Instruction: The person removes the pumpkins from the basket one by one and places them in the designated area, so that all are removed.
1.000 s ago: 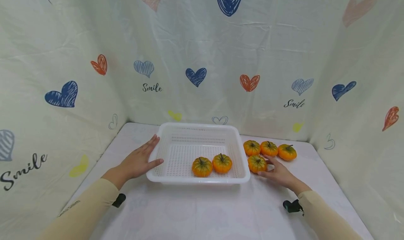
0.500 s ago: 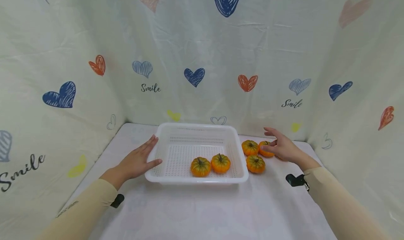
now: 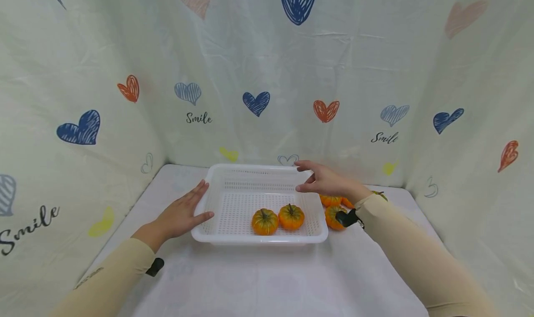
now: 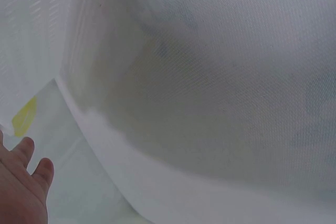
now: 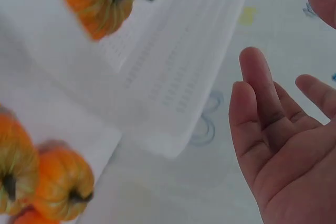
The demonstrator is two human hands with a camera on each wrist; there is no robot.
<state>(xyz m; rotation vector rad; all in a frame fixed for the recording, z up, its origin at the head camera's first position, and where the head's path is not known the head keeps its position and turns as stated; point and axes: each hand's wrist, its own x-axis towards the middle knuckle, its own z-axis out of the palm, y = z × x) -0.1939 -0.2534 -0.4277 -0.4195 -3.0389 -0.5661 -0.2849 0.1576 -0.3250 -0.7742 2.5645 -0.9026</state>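
A white perforated plastic basket (image 3: 258, 239) holds two small orange pumpkins, the left one (image 3: 264, 222) right beside the other (image 3: 291, 216). Along the basket's left rim rests my left hand (image 3: 179, 217), its fingers extended and the thumb over the edge. My right hand (image 3: 327, 180) hovers over the back right corner, fingers loosely bent and apart. The right wrist view shows nothing between its fingers (image 5: 257, 87). Several more pumpkins lie just right of the basket, such as the front one (image 3: 335, 217), partly hidden by my right forearm.
A white cloth covers the table (image 3: 250, 280). Behind and at both sides hangs a pale curtain (image 3: 225, 53) printed with hearts and "Smile". My right sleeve (image 3: 409, 243) crosses above the table's right side, and a small dark device (image 3: 349, 218) sits at that wrist.
My right hand has left the front pumpkin outside the basket, risen past the back ones and swung left over the basket's corner. The left hand stays at the rim.
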